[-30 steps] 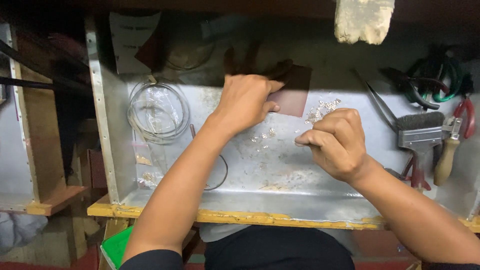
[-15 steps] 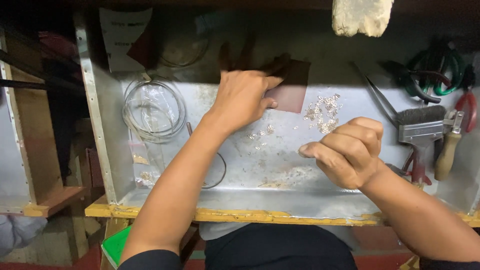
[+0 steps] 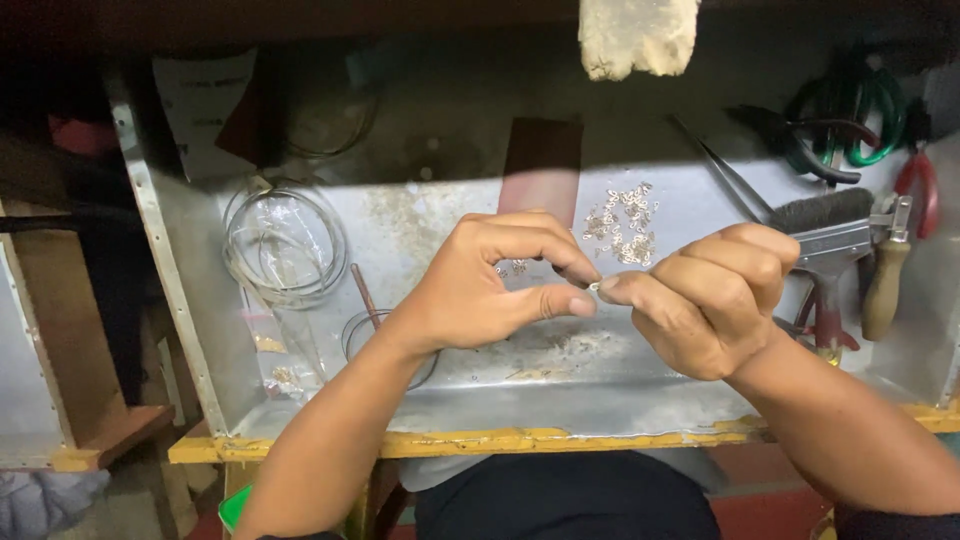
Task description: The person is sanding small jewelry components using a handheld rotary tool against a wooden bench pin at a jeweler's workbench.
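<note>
My left hand [image 3: 490,285] and my right hand [image 3: 705,300] meet fingertip to fingertip above the metal-lined work tray [image 3: 480,400]. Between their pinched thumbs and forefingers sits a tiny silver ring [image 3: 594,286]. A loose pile of several small silver rings [image 3: 622,225] lies on the tray just behind the hands. A dark red rectangular card [image 3: 540,165] stands behind the left hand.
Coils of clear wire [image 3: 285,245] lie at the tray's left, with a thin rod [image 3: 364,295] beside them. Tweezers [image 3: 725,170], a flat brush [image 3: 820,210], pliers with red handles [image 3: 920,185], green-handled cutters [image 3: 850,115] and a wooden-handled tool [image 3: 885,285] crowd the right side. A yellow wooden edge [image 3: 470,442] fronts the tray.
My left hand has drawn back from the red card toward me. My right hand has moved left to meet it, and both now pinch a small ring between them.
</note>
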